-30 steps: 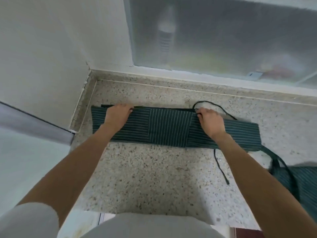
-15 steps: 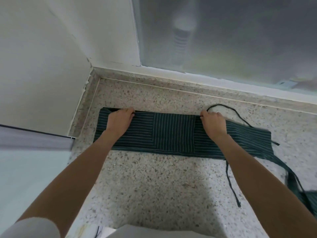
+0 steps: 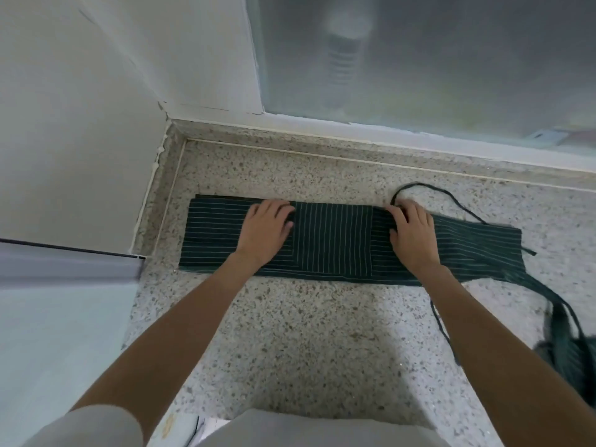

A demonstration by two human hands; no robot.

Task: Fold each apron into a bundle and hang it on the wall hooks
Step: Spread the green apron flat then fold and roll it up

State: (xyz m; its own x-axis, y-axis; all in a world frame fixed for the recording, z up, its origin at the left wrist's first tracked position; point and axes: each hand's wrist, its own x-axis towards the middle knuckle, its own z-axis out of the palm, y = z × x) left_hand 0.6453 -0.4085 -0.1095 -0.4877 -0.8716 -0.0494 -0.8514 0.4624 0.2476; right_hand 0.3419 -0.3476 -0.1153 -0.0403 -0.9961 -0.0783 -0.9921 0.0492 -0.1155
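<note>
On a speckled stone counter (image 3: pixel 300 333) set into a corner of the room, a dark green pinstriped apron (image 3: pixel 332 240) lies folded into a long flat band running left to right, parallel to the back edge. At far left stands a plain pale wall (image 3: pixel 74 124), with a pale panel (image 3: pixel 58 317) below it abutting the counter's left side. The apron's left end lies near that corner, apart from the wall.

The left hand (image 3: pixel 266 232) rests palm down on the left part of the band, fingers straight and slightly spread, their tips at the far edge of the fabric. A middle section with upright stripes lies bare between the two hands. The right hand (image 3: pixel 411 235) presses flat on the right part — fingers loosely spread, their tips at the far edge where a thin dark tie string (image 3: pixel 451 198) loops out over the counter.

Behind the counter runs a frosted glass pane (image 3: pixel 451 59); a blurred bottle-like shape shows through it. Further right, the band's end tapers into straps (image 3: pixel 548 295) that trail down to a second heap of dark striped cloth (image 3: pixel 577 359) at the right edge — what it is cannot be told. No containers are in view.
</note>
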